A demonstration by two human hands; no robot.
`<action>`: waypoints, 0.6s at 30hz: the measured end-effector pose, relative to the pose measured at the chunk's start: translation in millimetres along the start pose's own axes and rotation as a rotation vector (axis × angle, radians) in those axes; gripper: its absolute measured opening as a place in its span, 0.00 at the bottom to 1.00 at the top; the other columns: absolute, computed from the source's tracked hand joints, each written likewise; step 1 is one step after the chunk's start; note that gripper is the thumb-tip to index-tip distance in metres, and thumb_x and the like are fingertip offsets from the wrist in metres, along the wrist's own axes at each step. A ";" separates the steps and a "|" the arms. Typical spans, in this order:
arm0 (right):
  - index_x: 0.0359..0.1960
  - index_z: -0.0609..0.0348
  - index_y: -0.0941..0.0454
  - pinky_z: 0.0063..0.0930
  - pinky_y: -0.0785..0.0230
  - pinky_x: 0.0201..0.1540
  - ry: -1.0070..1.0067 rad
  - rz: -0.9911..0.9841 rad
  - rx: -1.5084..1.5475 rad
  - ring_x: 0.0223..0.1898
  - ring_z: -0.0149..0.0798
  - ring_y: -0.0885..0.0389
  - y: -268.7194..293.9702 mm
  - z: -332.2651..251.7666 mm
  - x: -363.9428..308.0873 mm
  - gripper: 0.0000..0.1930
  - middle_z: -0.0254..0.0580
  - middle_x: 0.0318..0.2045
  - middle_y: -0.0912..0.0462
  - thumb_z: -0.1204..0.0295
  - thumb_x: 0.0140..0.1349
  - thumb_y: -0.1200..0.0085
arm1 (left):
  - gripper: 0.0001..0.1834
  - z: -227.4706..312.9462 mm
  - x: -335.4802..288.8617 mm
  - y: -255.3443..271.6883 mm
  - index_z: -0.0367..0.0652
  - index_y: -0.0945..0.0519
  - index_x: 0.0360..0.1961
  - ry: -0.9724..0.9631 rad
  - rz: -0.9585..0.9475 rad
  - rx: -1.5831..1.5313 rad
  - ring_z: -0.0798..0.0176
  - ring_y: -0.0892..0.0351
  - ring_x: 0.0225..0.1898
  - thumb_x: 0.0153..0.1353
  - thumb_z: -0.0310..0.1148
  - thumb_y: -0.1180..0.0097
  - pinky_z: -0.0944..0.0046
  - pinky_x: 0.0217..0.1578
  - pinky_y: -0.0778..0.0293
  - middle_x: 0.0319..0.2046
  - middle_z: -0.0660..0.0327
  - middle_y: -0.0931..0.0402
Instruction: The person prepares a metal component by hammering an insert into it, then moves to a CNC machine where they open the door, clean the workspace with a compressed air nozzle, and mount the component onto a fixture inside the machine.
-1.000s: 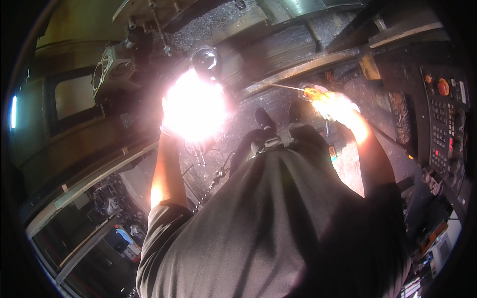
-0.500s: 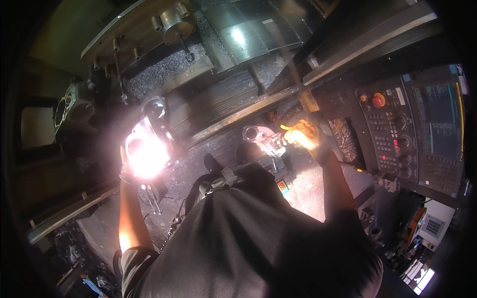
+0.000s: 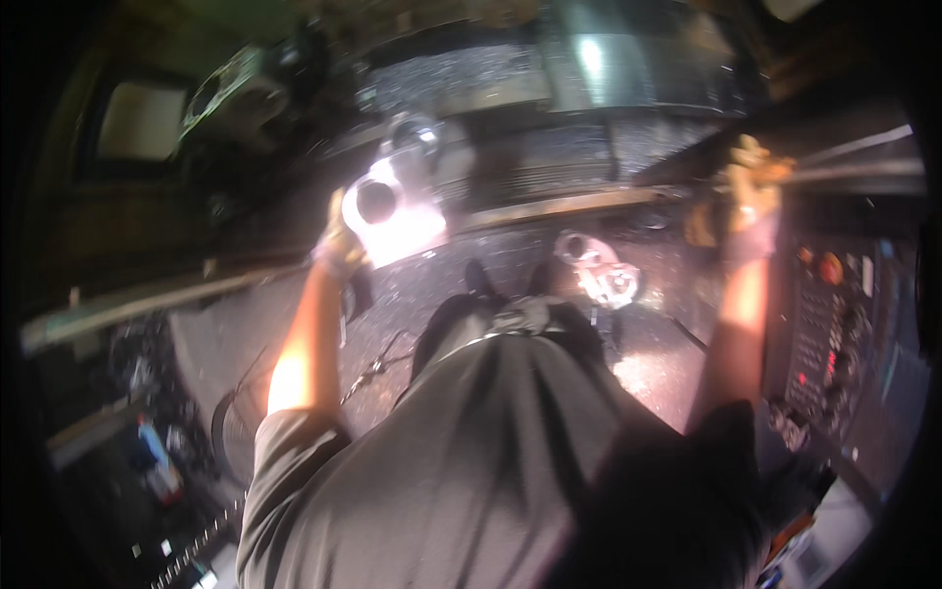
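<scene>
My left hand [image 3: 339, 240], at the left by the machine's front edge, grips the side of a metal casting [image 3: 417, 236]. Glare washes out much of this casting, but a large round bore shows in it. My right hand [image 3: 751, 191], which looks gloved in yellow, is raised at the right, beside the end of the dark machine door [image 3: 844, 147]. Motion smears its fingers, so I cannot make out whether it holds anything. Between my hands, lower down, is a second casting [image 3: 601, 273], pinkish grey with a round hole.
A long metal ledge [image 3: 559, 208] runs across in front of me. Beyond it lie metal chips [image 3: 461, 79] inside the machine. The control panel [image 3: 819, 324], with a red knob, stands at the right. Another casting [image 3: 235, 103] is at the far left.
My view has swung, shifting the scene rightward. My right hand has moved up and right, away from the pinkish casting to the door's end. The left hand still grips its casting, now turned to show its bore.
</scene>
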State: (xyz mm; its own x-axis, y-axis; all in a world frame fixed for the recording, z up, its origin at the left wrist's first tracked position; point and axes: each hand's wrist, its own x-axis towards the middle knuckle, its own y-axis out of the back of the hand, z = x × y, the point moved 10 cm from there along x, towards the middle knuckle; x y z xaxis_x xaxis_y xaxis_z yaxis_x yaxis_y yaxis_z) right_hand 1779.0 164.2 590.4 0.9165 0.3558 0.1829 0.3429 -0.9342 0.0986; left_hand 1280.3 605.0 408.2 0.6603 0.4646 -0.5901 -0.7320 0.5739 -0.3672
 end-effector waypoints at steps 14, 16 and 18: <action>0.52 0.64 0.19 0.14 0.31 0.23 -0.334 -0.506 -0.140 0.21 0.23 0.21 -109.7 72.1 -83.1 0.23 0.36 0.26 0.15 0.54 0.73 0.42 | 0.52 -18.2 -16.5 4.4 0.35 0.22 0.57 -0.089 -0.034 -0.203 0.69 0.28 0.08 0.64 0.79 0.61 0.71 0.07 0.33 0.20 0.57 0.18; 0.59 0.66 0.22 0.25 0.21 0.45 -0.512 -0.673 -0.075 0.40 0.33 0.14 -189.9 57.8 -129.1 0.23 0.45 0.41 0.12 0.58 0.73 0.42 | 0.51 -21.9 -19.1 6.2 0.36 0.22 0.57 -0.087 -0.047 -0.197 0.69 0.28 0.09 0.65 0.79 0.62 0.71 0.07 0.33 0.21 0.57 0.18; 0.58 0.65 0.21 0.30 0.25 0.58 -0.504 -0.800 0.093 0.52 0.37 0.16 -259.1 37.8 -160.4 0.23 0.47 0.49 0.14 0.58 0.72 0.41 | 0.51 -14.4 -25.2 -6.3 0.36 0.22 0.57 -0.041 -0.074 -0.150 0.69 0.27 0.10 0.65 0.79 0.62 0.72 0.06 0.34 0.21 0.57 0.17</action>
State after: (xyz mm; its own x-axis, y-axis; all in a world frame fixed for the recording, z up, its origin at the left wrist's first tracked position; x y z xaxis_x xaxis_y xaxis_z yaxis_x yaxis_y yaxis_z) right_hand 1550.9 348.2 498.5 0.3759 0.8577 -0.3509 0.9027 -0.4245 -0.0706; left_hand 1265.8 579.9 415.0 0.7177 0.4535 -0.5284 -0.6956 0.5023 -0.5137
